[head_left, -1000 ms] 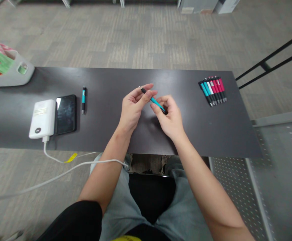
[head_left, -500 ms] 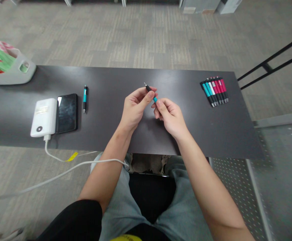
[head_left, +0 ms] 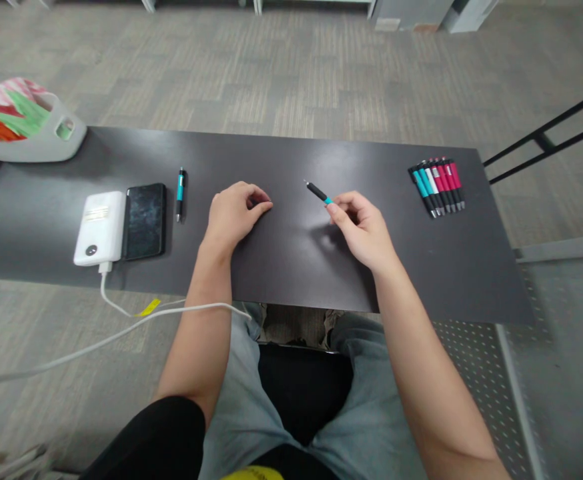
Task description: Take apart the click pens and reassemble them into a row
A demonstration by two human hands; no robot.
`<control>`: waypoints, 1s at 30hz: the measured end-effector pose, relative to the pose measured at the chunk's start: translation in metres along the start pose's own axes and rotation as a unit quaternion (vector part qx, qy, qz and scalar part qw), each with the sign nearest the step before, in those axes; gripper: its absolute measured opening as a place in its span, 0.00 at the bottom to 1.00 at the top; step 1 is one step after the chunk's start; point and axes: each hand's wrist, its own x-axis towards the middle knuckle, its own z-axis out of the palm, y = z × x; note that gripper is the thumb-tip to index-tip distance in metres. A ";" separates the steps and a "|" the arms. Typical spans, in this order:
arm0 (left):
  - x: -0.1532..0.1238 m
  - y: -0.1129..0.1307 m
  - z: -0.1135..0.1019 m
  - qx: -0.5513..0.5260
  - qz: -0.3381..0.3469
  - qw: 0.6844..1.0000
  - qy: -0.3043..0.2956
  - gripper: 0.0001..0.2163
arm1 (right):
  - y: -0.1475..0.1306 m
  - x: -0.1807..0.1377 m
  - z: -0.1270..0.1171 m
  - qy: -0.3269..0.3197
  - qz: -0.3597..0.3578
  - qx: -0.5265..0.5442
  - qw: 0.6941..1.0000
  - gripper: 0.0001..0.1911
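My right hand [head_left: 364,230] pinches a pen [head_left: 318,193] by its turquoise barrel, above the table. The black grip and a thin point stick out toward the upper left. My left hand [head_left: 236,212] is lowered at the tabletop, left of the pen and apart from it. Its thumb and fingers are drawn together; whether something small sits between them I cannot make out. Another turquoise and black pen [head_left: 180,195] lies on the table to the left of that hand. At the right end a row of pens [head_left: 439,187] in turquoise, white and pink lies side by side.
On the dark table [head_left: 291,267], a white power bank [head_left: 99,227] lies against a black phone [head_left: 144,221]. A white cable [head_left: 121,340] runs from the left across my left forearm. A white basket [head_left: 64,143] with colourful contents stands at the far left corner.
My hands have parted. The left hand let go of the pen and moved left and down to the tabletop; the right hand shifted slightly right, keeping the pen. The camera view turned slightly.
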 end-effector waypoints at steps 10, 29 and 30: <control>-0.001 0.055 0.012 -0.327 -0.013 0.945 -0.026 0.23 | 0.001 -0.002 0.001 -0.002 -0.042 -0.070 0.997 0.23; -0.003 0.059 0.021 -0.300 0.000 0.953 -0.049 0.25 | -0.003 -0.004 -0.001 0.014 -0.085 -0.096 0.992 0.21; -0.003 0.059 0.022 -0.300 -0.001 0.953 -0.048 0.25 | -0.003 -0.003 -0.001 0.012 -0.086 -0.099 0.991 0.22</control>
